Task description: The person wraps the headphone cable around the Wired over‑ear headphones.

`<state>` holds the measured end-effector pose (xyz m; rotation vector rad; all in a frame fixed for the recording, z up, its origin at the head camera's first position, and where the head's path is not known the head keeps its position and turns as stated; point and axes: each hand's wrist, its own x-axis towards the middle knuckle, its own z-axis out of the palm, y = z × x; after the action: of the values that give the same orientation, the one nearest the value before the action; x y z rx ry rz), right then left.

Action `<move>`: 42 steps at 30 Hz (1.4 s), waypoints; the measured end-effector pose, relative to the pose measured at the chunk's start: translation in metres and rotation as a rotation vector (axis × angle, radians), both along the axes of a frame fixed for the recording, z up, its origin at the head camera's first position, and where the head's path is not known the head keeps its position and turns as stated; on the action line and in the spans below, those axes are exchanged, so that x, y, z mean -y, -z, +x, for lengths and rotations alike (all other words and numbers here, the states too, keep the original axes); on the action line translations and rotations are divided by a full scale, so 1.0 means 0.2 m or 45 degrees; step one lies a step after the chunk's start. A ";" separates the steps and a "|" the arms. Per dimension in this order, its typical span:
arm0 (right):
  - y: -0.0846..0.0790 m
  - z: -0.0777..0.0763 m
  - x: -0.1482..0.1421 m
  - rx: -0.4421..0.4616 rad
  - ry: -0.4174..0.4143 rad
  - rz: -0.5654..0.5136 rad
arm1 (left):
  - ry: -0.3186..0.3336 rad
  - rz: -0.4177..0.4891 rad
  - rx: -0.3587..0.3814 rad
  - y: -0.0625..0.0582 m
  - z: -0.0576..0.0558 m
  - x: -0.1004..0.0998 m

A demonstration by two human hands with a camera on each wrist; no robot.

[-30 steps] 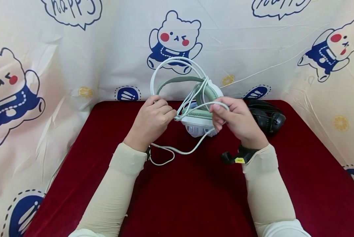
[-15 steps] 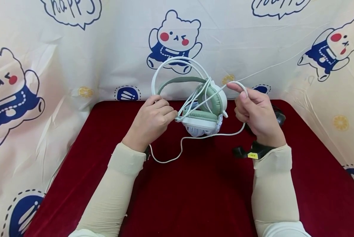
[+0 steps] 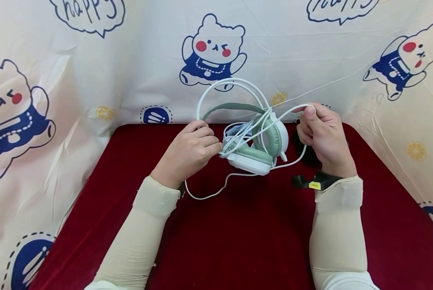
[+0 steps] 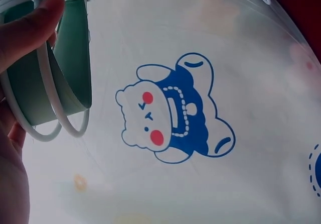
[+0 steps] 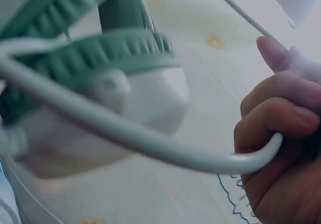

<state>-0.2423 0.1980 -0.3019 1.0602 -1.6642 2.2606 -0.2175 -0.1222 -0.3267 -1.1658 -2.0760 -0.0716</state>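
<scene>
White headphones [image 3: 252, 164] with green ear pads and a green inner headband are held up over the table. My left hand [image 3: 187, 151] grips them at the left of the headband. In the left wrist view, its thumb [image 4: 37, 25] presses over the green band [image 4: 30, 83] and white hoops. Loops of white cable cross the ear cups. Out to the right, my right hand [image 3: 327, 139] holds the cable [image 3: 289, 163], with a length stretching back to the headphones. The right wrist view has the cable running through its curled fingers [image 5: 273, 116], beside a blurred ear cup [image 5: 150, 103].
Black headphones [image 3: 308, 155] lie on the red-covered table [image 3: 245, 241], mostly hidden behind my right hand. Partly screened by the white headphones is a pale blue item [image 3: 234, 129] with a white cable. A printed curtain [image 3: 147, 60] surrounds the back and sides.
My right hand has moved right and drawn the cable out, straightening the lower loop. The headphones have shifted slightly right and down; my left hand keeps its grip.
</scene>
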 end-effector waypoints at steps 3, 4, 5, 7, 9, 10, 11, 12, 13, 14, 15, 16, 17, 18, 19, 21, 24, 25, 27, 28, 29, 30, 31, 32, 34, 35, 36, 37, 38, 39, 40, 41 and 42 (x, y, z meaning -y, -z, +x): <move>0.00 -0.01 -0.02 -0.003 0.196 0.113 | 0.012 -0.004 0.008 0.00 0.00 0.00; 0.00 -0.01 -0.03 -0.001 0.286 0.150 | 0.017 -0.005 0.009 0.00 0.00 0.00; 0.00 -0.02 -0.03 0.003 0.394 0.200 | 0.022 -0.004 0.014 0.00 0.01 0.00; 0.00 -0.03 -0.03 0.016 0.612 0.282 | 0.036 -0.006 0.025 0.00 0.01 0.00; 0.01 -0.05 -0.03 0.024 0.795 0.334 | 0.045 -0.008 0.037 0.00 0.01 0.00; 0.01 -0.06 -0.03 0.026 0.864 0.348 | 0.052 -0.009 0.042 0.00 0.01 0.00; 0.02 -0.07 -0.03 0.027 0.917 0.357 | 0.058 -0.008 0.047 0.00 0.01 0.00; 0.02 -0.07 -0.03 0.021 0.950 0.351 | 0.065 -0.008 0.052 0.01 0.01 0.00; 0.03 -0.08 -0.03 0.014 0.968 0.341 | 0.071 -0.007 0.054 0.01 0.01 0.00; 0.03 -0.09 -0.03 0.005 0.978 0.326 | 0.078 -0.006 0.056 0.01 0.01 -0.01; 0.04 -0.09 -0.03 0.001 0.983 0.316 | 0.085 -0.009 0.055 0.01 0.01 -0.01; 0.04 -0.10 -0.02 -0.001 0.987 0.310 | 0.091 -0.011 0.055 0.01 0.01 -0.01; 0.04 -0.10 -0.02 -0.005 0.990 0.308 | 0.095 -0.013 0.054 0.00 0.01 -0.01; 0.05 -0.10 -0.02 -0.004 0.995 0.310 | 0.099 -0.015 0.052 0.00 0.01 -0.02; 0.05 -0.11 -0.02 0.001 0.996 0.310 | 0.103 -0.017 0.051 0.00 0.01 -0.02; 0.06 -0.12 -0.03 0.016 1.005 0.326 | 0.108 -0.016 0.050 0.00 0.02 -0.02; 0.07 -0.13 -0.04 0.038 1.023 0.354 | 0.119 -0.013 0.036 -0.01 0.02 -0.03; 0.07 -0.14 -0.04 0.046 1.027 0.365 | 0.122 -0.011 0.029 -0.01 0.03 -0.03; 0.08 -0.15 -0.05 0.062 1.036 0.384 | 0.129 -0.008 0.016 -0.02 0.03 -0.03; 0.09 -0.16 -0.05 0.069 1.039 0.392 | 0.132 -0.007 0.008 -0.02 0.03 -0.03; 0.09 -0.16 -0.05 0.073 1.039 0.399 | 0.134 -0.006 0.001 -0.02 0.03 -0.03; 0.09 -0.16 -0.05 0.076 1.038 0.403 | 0.134 -0.006 -0.005 -0.02 0.03 -0.04; 0.09 -0.16 -0.05 0.075 1.039 0.406 | 0.133 -0.005 -0.014 -0.03 0.03 -0.04; 0.10 -0.17 -0.05 0.076 1.038 0.408 | 0.134 -0.002 -0.020 -0.03 0.03 -0.04; 0.10 -0.17 -0.05 0.079 1.036 0.417 | 0.132 0.001 -0.035 -0.03 0.03 -0.04; 0.11 -0.17 -0.05 0.080 1.035 0.423 | 0.132 0.004 -0.042 -0.03 0.03 -0.04; 0.11 -0.17 -0.05 0.082 1.035 0.429 | 0.133 0.008 -0.047 -0.03 0.03 -0.04; 0.12 -0.18 -0.05 0.090 1.035 0.438 | 0.134 0.012 -0.051 -0.03 0.03 -0.04; 0.12 -0.18 -0.05 0.098 1.033 0.449 | 0.134 0.013 -0.053 -0.03 0.03 -0.04; 0.13 -0.19 -0.05 0.105 1.029 0.461 | 0.134 0.012 -0.057 -0.03 0.03 -0.04; 0.14 -0.19 -0.05 0.113 1.023 0.475 | 0.134 0.011 -0.059 -0.03 0.03 -0.04; 0.14 -0.19 -0.05 0.122 1.013 0.486 | 0.133 0.010 -0.060 -0.03 0.03 -0.04; 0.15 -0.20 -0.04 0.132 1.004 0.494 | 0.133 0.010 -0.061 -0.03 0.03 -0.04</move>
<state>-0.2817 0.2067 -0.3314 0.2258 -2.1142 1.5361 -0.2107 -0.1138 -0.3216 -1.2583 -1.9710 -0.1004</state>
